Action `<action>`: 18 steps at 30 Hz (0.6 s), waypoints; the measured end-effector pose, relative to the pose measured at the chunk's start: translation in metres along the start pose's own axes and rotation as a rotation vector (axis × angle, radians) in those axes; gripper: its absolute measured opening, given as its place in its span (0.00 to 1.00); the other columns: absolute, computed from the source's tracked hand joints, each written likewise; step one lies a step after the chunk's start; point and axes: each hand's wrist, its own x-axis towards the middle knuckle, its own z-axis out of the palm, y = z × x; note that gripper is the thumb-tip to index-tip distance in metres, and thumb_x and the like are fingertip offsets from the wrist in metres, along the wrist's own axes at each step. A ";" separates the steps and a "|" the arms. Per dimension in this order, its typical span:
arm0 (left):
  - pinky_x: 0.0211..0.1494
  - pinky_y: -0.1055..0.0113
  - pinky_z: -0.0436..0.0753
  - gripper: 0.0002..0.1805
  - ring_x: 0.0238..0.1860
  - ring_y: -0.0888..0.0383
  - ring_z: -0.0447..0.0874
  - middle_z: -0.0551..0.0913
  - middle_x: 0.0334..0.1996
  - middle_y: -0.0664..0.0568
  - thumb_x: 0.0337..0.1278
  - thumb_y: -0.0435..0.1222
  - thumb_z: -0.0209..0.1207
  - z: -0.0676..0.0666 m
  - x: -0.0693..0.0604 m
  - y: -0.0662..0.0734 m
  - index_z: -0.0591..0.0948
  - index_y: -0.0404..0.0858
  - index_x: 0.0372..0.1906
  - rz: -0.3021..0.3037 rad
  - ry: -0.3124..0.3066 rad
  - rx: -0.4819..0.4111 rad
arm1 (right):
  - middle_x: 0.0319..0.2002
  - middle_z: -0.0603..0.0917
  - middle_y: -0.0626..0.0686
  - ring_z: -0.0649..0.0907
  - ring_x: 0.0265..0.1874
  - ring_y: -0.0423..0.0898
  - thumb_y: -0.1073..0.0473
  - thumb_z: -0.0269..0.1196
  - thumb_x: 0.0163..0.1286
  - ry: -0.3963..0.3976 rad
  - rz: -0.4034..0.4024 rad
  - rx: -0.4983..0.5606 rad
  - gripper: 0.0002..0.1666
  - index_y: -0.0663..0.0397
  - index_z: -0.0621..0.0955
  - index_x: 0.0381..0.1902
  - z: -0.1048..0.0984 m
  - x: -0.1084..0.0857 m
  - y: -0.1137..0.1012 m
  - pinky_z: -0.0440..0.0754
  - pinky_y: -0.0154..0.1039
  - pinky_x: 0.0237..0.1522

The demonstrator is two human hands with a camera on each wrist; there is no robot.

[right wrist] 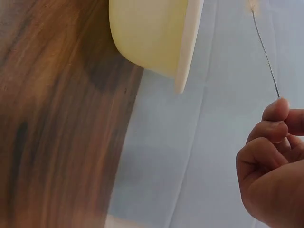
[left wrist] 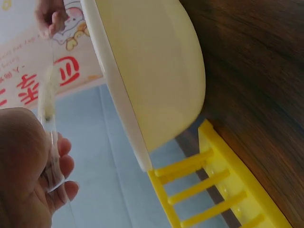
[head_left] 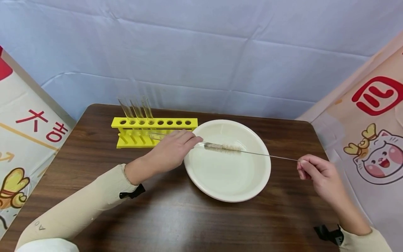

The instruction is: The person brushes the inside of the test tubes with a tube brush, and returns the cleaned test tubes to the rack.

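My left hand grips a clear glass test tube held sideways above the left part of a white basin. A test tube brush with pale bristles lies across the basin in the air, its bristled head partly inside the tube's mouth. The far end of its thin twisted wire is pinched by my right hand, out past the basin's right rim. In the right wrist view the fingers of that hand are curled round the wire's end.
Behind my left hand stands a yellow test tube rack, close to the basin's left rim. Several of its holes hold nothing; three upright glass tubes stand in it. A pale blue cloth hangs behind the brown wooden table.
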 end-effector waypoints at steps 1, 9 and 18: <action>0.56 0.55 0.80 0.22 0.53 0.47 0.80 0.81 0.51 0.46 0.65 0.20 0.55 0.001 0.002 0.001 0.78 0.35 0.61 0.004 -0.004 0.007 | 0.20 0.75 0.50 0.72 0.20 0.43 0.81 0.48 0.74 -0.003 -0.003 -0.023 0.15 0.69 0.76 0.29 0.002 0.001 -0.001 0.68 0.36 0.21; 0.55 0.56 0.79 0.20 0.52 0.47 0.79 0.80 0.49 0.46 0.68 0.21 0.55 0.002 0.012 0.006 0.77 0.34 0.62 -0.003 0.007 0.031 | 0.20 0.74 0.50 0.73 0.20 0.41 0.80 0.51 0.73 0.002 -0.048 -0.161 0.17 0.60 0.77 0.28 0.016 0.012 -0.005 0.70 0.34 0.22; 0.56 0.58 0.80 0.21 0.53 0.49 0.79 0.80 0.51 0.47 0.68 0.21 0.54 0.007 0.024 0.017 0.76 0.35 0.63 0.005 -0.049 0.019 | 0.19 0.75 0.46 0.73 0.18 0.39 0.79 0.54 0.72 -0.108 -0.106 -0.191 0.20 0.50 0.79 0.29 0.046 0.026 -0.010 0.71 0.33 0.21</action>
